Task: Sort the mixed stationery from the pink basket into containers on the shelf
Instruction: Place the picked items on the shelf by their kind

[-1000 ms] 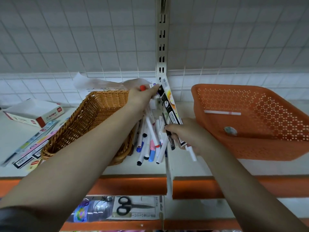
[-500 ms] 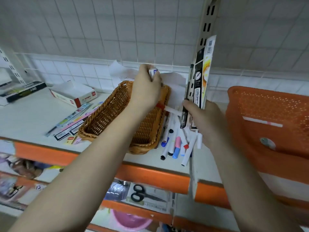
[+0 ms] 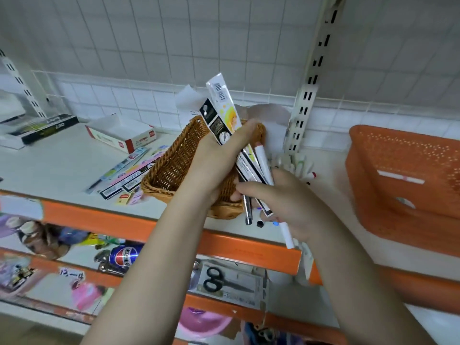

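Gripping a bundle of packaged pens (image 3: 225,115) over the wicker basket (image 3: 174,165), the left hand (image 3: 219,155) has its fingers curled round the packs. The right hand (image 3: 291,202) pinches the lower ends, along with a white marker (image 3: 263,165) and a dark pen (image 3: 247,210). More markers (image 3: 301,168) lie on the shelf (image 3: 62,163) beside the orange basket (image 3: 403,185). The pink basket (image 3: 199,322) sits below.
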`<state>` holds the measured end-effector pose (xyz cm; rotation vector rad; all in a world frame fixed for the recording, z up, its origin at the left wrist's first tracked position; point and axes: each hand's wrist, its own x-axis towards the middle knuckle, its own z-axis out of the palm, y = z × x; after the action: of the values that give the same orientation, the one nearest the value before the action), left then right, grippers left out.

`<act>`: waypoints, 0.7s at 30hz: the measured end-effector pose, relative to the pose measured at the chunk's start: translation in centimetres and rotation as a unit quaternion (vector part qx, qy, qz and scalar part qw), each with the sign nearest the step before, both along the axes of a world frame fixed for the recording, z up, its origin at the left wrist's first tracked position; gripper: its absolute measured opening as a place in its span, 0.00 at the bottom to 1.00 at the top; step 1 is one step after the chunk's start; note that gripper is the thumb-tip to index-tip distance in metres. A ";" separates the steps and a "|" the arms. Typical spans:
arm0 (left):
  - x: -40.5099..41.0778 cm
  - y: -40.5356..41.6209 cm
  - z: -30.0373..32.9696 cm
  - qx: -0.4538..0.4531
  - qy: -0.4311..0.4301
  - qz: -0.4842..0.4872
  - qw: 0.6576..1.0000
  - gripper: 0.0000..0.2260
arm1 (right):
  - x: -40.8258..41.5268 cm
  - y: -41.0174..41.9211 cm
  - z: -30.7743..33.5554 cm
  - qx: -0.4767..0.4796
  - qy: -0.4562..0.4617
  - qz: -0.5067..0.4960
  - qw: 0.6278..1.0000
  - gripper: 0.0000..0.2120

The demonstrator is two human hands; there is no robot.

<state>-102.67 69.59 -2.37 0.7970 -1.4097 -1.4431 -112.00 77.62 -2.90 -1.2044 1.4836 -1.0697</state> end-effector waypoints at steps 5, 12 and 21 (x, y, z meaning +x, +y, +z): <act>4.6 -1.7 -0.2 -0.009 -0.008 0.185 0.983 0.05 | 3.9 -1.4 -0.4 0.000 -0.028 0.026 0.999 0.04; 14.7 -8.9 1.3 0.035 0.079 0.213 0.973 0.10 | 12.2 -5.7 -1.9 -0.013 -0.045 0.028 0.999 0.05; 21.5 -17.7 0.0 0.107 -0.219 0.058 0.968 0.16 | 18.2 -10.7 -1.2 -0.055 -0.026 -0.102 0.993 0.04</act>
<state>-81.20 51.86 -2.33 1.3799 -1.5121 -1.3950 -93.82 66.94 -4.11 -1.1086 1.5492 -1.3235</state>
